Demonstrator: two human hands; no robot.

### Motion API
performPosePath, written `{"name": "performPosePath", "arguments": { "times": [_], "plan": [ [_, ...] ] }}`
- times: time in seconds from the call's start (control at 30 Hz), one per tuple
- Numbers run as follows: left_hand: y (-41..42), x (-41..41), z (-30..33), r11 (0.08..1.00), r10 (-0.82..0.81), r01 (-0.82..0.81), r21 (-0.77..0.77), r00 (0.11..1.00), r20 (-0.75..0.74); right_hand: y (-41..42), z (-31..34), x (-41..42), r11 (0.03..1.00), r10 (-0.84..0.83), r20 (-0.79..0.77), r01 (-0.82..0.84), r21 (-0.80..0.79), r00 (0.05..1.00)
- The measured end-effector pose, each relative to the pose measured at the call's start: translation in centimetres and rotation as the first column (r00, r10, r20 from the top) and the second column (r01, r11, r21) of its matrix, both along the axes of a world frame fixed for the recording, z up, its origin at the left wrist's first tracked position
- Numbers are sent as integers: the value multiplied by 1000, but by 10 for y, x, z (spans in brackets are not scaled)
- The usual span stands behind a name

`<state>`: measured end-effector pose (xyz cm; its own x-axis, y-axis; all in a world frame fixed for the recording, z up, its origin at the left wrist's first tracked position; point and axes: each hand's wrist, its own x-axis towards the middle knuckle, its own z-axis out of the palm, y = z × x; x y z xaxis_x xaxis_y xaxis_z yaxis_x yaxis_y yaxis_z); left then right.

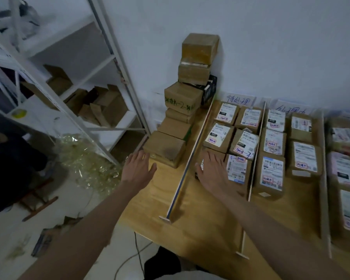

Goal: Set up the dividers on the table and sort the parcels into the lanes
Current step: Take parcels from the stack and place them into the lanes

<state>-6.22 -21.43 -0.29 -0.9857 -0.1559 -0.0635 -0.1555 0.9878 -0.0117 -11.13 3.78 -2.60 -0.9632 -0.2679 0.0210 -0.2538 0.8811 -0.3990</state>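
Left hand (pixel 138 168): fingers straight, spread, at the near face of an unlabelled carton (pixel 164 148) on the tabletop (pixel 200 223); contact cannot be confirmed. Right hand (pixel 211 170): fingers flat on a parcel (pixel 202 164), mostly hidden beneath it. Dividers (pixel 185 168) separate lanes of labelled parcels (pixel 271 174). Right-edge parcels are cut off; labels are blurred.

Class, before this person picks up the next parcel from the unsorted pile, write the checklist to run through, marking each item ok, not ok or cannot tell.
1. Left hand free, fingers straight: ok.
2. Right hand free: ok, it lies flat on a parcel in the first lane.
3. Dividers upright, first divider included: ok.
4. Nearest unsorted box within reach of the left hand: ok.
5. Stack of boxes against the wall steady: not ok, the stacked boxes sit offset.
6. Label on the nearest box readable: cannot tell.
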Motion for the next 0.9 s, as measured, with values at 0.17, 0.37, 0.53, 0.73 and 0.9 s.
{"name": "performPosePath", "arguments": {
  "times": [0.17, 0.37, 0.53, 0.73, 0.9],
  "plan": [
    [-42, -60, -19, 992, -125, 126, -17, 991, 49, -38, -15, -23, 995, -100, 68, 99, 21, 993],
    [-86, -128, -42, 975, -219, 216, 43, 973, 77, -99, -33, -48, 964, -247, 210, 262, -46, 946],
    [-108, -172, -74, 970, -232, 217, 110, 961, 149, -146, -53, -71, 916, -352, 352, 396, -60, 867],
    [-116, -188, -121, 956, -191, 127, 264, 954, 233, -181, -71, -90, 811, -455, 489, 574, -118, 744],
    [-123, -154, -128, 874, -134, 40, 484, 978, 161, -191, -80, -57, 730, -501, 535, 664, -162, 681]
  ]
}}
